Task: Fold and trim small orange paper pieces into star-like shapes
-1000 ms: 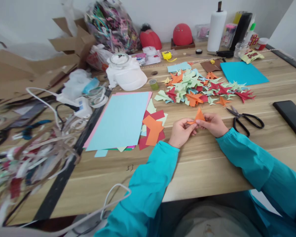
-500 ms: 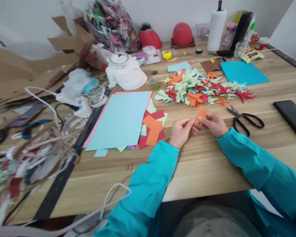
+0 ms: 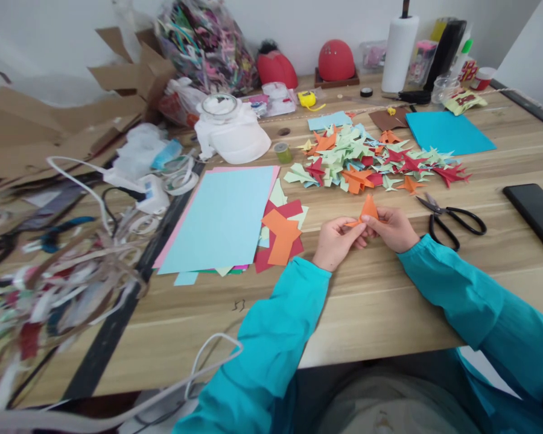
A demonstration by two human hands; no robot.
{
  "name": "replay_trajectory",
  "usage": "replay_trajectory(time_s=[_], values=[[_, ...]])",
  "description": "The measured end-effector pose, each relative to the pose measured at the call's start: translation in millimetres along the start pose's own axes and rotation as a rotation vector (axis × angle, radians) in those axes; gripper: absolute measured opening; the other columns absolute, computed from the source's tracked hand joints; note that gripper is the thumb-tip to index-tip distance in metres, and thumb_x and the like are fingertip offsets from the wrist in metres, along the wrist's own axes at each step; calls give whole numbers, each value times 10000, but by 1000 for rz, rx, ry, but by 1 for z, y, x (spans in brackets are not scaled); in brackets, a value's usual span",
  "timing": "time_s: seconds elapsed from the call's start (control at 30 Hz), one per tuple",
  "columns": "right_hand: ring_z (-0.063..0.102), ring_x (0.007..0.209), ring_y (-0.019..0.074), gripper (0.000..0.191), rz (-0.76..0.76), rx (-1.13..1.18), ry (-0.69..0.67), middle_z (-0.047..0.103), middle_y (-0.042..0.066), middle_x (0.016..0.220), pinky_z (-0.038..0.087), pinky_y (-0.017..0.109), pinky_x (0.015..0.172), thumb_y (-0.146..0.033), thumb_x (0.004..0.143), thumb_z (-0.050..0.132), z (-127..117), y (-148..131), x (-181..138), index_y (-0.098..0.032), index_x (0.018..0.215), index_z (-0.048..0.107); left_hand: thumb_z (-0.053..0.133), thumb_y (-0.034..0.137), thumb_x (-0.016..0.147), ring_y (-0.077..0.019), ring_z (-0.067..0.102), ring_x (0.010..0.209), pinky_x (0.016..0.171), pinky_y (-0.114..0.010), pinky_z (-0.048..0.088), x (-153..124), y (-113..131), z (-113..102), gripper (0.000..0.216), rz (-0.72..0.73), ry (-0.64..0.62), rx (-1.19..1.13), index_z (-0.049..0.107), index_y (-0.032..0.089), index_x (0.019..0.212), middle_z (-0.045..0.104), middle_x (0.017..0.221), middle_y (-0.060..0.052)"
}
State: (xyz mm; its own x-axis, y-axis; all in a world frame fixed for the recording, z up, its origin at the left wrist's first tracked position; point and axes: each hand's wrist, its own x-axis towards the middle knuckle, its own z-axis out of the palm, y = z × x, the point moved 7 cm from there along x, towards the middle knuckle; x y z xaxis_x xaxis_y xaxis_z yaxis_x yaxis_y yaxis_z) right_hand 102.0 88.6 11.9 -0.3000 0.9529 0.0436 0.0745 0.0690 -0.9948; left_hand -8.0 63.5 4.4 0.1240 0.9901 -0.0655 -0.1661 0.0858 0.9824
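1 wooden table (image 3: 366, 313) spanned the view; its top showed light and darker brown grain bands. 1 dark strip (image 3: 111, 337) ran rearward from the front edge on the left side, and 1 black border (image 3: 527, 105) followed the right edge near the rear corner. 2 plain walls, a rear wall (image 3: 326, 18) and a right wall (image 3: 538, 60), enclosed the area. Lighting was diffuse.

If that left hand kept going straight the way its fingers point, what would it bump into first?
Probably the right hand, whose fingertips meet it around the folded orange paper; whether the fingers already touch is hard to tell.
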Motion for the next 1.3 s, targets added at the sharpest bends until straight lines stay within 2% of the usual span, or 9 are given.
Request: replay_trajectory(time_s=[0.2, 0.4, 0.63, 0.93, 1.13, 1.3], values=[[456, 438, 80, 464, -17, -6, -9, 511, -19, 482, 392, 224, 441, -607, 627, 616, 1, -3, -1, -155, 568, 531, 658, 340, 679, -106, 579, 469, 458, -232, 484, 0, 0, 0, 248, 25, -1, 16, 596, 100, 699, 630, 606, -36], [448, 419, 78, 458, 9, 23, -48, 483, -26, 454, 387, 228, 430, -591, 644, 618, 4, -8, -2, -167, 520, 495, 649, 336, 691, -107, 589, 485, 479, -231, 490, -1, 3, 4, 236, 42, -54, -9, 579, 110, 683, 634, 597, -32], [462, 434, 79, 433, 33, 29, -12, 513, -23, 475, 395, 223, 439, -572, 635, 639, 0, -6, 0, -156, 561, 540, 691, 368, 643, -113, 586, 475, 460, -238, 490, 0, -2, 1, 287, -31, 0, -68, 591, 103, 686, 647, 626, -48], [467, 429, 79, 430, 60, 62, -3, 516, -23, 469, 410, 224, 446, -561, 635, 642, 0, -3, 1, -158, 538, 528, 664, 401, 669, -108, 591, 484, 489, -236, 497, 1, -1, 3, 307, -16, -36, -75, 581, 109, 712, 647, 632, -41], [483, 453, 79, 412, 68, 101, -60, 549, -11, 506, 423, 223, 465, -544, 631, 659, 3, -1, 1, -148, 565, 563, 662, 392, 673, -96, 556, 430, 449, -236, 480, 0, 2, -2, 288, 38, -4, -15, 560, 123, 701, 618, 585, -11], [512, 504, 91, 347, 23, 174, -63, 602, -1, 596, 447, 240, 505, -489, 602, 709, 2, -3, 2, -160, 673, 622, 672, 371, 664, -101, 574, 476, 475, -237, 490, -2, 7, -7, 268, 95, 86, 15, 576, 124, 704, 629, 616, -19]])
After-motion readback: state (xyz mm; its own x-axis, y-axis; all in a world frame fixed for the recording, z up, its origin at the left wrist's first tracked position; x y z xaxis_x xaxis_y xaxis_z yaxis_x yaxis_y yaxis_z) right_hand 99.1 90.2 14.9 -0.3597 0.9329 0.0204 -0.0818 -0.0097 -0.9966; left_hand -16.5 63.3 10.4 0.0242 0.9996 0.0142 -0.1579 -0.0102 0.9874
